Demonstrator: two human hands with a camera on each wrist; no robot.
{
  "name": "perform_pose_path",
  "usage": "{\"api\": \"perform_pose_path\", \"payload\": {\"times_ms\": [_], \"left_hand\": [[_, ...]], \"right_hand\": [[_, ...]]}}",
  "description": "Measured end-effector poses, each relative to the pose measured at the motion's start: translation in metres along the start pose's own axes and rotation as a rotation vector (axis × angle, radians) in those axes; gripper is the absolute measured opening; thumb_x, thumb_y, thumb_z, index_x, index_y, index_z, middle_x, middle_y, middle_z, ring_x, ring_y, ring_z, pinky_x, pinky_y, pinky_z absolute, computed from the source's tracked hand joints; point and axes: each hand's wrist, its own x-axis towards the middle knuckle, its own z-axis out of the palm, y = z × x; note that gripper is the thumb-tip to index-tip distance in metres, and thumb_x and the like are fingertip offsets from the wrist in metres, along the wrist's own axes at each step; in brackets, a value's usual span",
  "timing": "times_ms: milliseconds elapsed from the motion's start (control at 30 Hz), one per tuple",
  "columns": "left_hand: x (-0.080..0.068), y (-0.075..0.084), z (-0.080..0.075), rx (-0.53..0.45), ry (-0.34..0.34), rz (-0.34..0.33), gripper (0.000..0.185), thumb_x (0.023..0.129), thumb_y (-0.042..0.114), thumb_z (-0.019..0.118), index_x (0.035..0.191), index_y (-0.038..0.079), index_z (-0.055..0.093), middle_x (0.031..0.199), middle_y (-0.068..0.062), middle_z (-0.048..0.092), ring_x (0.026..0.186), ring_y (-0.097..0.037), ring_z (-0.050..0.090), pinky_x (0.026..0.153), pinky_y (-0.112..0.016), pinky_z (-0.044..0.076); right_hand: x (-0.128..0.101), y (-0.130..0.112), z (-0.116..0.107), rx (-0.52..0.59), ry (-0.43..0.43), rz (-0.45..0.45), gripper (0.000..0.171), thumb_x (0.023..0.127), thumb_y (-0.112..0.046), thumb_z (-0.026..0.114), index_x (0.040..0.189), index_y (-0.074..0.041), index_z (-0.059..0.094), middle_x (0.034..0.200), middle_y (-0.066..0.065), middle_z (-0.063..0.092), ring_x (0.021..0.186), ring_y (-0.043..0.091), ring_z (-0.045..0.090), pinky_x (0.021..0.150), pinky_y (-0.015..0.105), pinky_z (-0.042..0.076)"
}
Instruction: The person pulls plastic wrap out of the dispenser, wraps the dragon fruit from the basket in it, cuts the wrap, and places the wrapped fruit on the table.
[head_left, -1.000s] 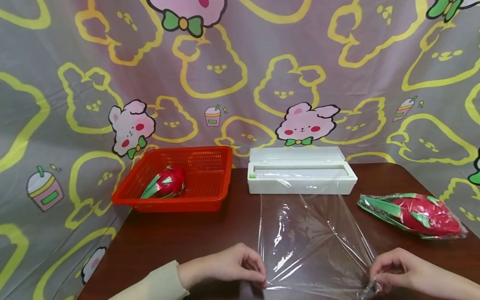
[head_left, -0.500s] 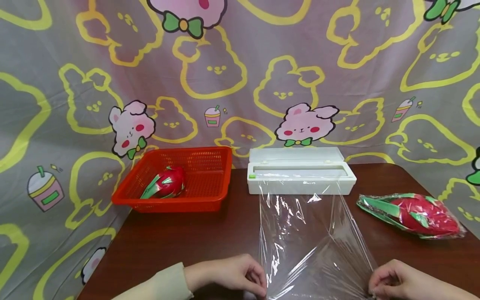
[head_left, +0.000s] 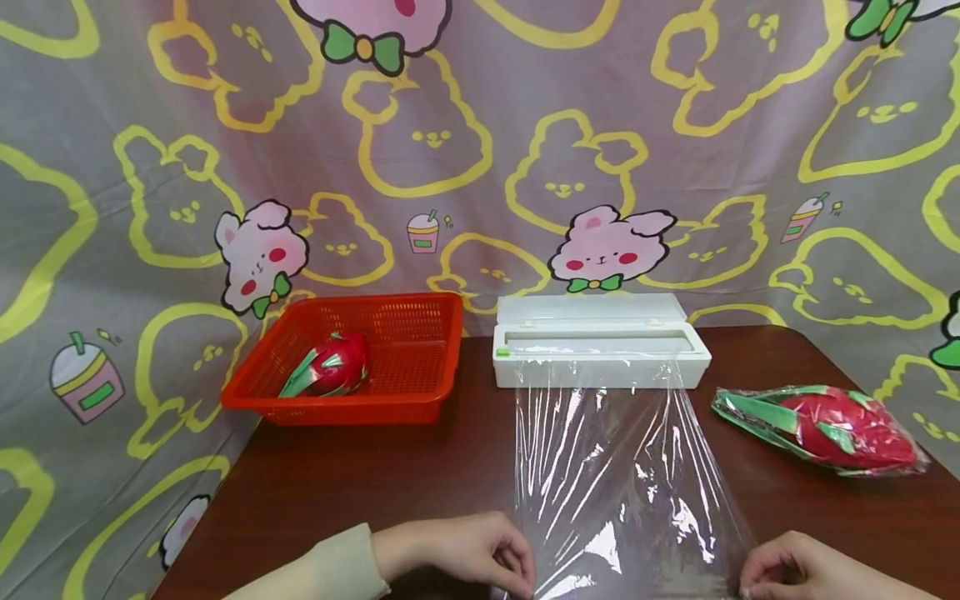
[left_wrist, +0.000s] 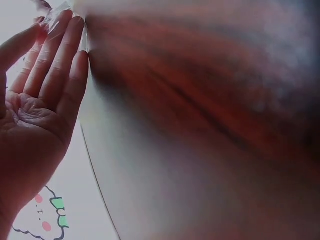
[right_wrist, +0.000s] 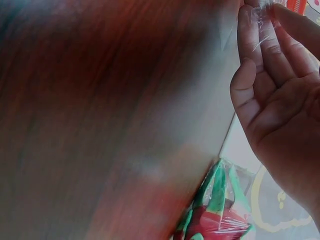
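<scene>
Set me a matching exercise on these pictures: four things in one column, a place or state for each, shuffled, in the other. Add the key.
1. red basket
2. white box
3. clear film
4. wrapped fruit

A. lid raised
B. on the table, right of the white box
C. pinched by the left hand and right hand
D. holding another red-and-green fruit

Pairs: 1-D, 2-A, 3-C, 4-B

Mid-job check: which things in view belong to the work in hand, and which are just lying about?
In the job:
clear film, held by the left hand and right hand
open white dispenser, with the film running from it

Lying by, untouched (both fruits may still matter):
red basket
dragon fruit in basket
wrapped dragon fruit
patterned cloth behind
</scene>
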Motion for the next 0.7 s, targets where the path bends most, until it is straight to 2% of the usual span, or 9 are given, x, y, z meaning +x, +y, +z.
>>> {"api": "perform_pose_path", "payload": {"times_ms": [300, 500, 700], "left_hand": [[0.0023, 0.002, -0.0005, 0.12, -0.026, -0.012, 0.008, 0.092, 0.006, 0.067, 0.09, -0.001, 0.071, 0.081, 0.001, 0.072, 0.075, 0.013, 0.059, 0.073, -0.016, 0.052], [0.0033, 0.0063, -0.0019, 0.189, -0.036, -0.008, 0.008, 0.092, 0.007, 0.066, 0.091, 0.001, 0.071, 0.081, 0.004, 0.072, 0.074, 0.014, 0.059, 0.071, -0.016, 0.052], [0.0031, 0.0079, -0.0013, 0.226, -0.049, -0.031, 0.008, 0.093, 0.009, 0.066, 0.09, 0.003, 0.072, 0.078, 0.008, 0.07, 0.07, 0.015, 0.057, 0.067, -0.015, 0.052]], "right_hand": [[0.0011, 0.0012, 0.0024, -0.054, -0.015, 0.011, 0.022, 0.098, 0.0, 0.052, 0.103, -0.009, 0.071, 0.089, 0.003, 0.07, 0.079, 0.014, 0.064, 0.067, 0.024, 0.053], [-0.0002, 0.0014, 0.0045, -0.056, -0.002, 0.06, 0.02, 0.097, -0.001, 0.055, 0.101, -0.009, 0.073, 0.087, 0.003, 0.07, 0.076, 0.015, 0.064, 0.066, 0.025, 0.054], [-0.0004, 0.0025, 0.0048, -0.048, -0.022, 0.039, 0.022, 0.097, 0.0, 0.054, 0.1, -0.009, 0.073, 0.086, 0.002, 0.07, 0.076, 0.013, 0.064, 0.064, 0.025, 0.054]]}}
